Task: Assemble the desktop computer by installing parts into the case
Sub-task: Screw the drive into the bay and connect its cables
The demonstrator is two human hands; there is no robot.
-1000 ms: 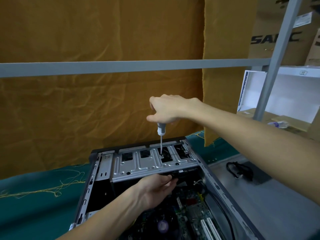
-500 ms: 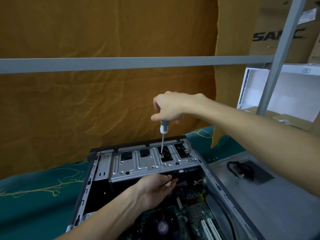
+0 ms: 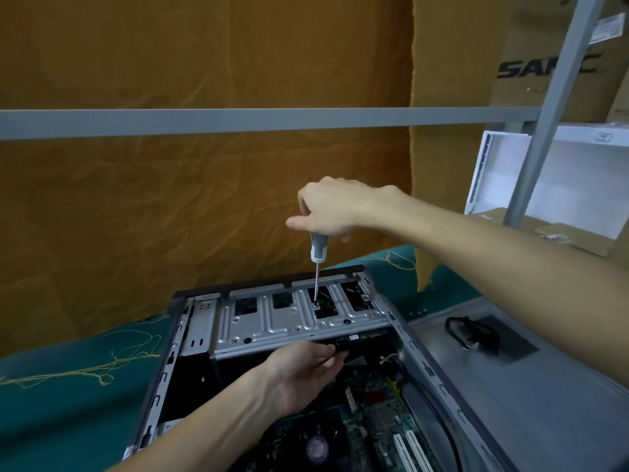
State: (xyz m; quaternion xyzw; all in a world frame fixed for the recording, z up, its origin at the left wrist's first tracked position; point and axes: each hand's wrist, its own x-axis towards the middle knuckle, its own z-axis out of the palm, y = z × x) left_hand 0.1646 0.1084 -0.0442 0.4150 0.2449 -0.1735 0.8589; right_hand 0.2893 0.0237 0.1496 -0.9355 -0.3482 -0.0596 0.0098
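The right hand (image 3: 335,207) gripped an upright screwdriver (image 3: 317,257) at frame center, tip on the drive cage (image 3: 292,321); the left hand (image 3: 303,373) curled under the cage's near edge.

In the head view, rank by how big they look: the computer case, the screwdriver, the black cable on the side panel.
1. computer case
2. screwdriver
3. black cable, which looks about the screwdriver's size, so unsure.

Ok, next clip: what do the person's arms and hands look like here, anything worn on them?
Both arms are bare as far as the frame shows: no sleeves, gloves, watch or bracelet visible. The left hand and right hand show no rings or markings that I can make out. The right forearm comes in from the right edge, the left from the bottom edge; anything above the elbows is out of view.
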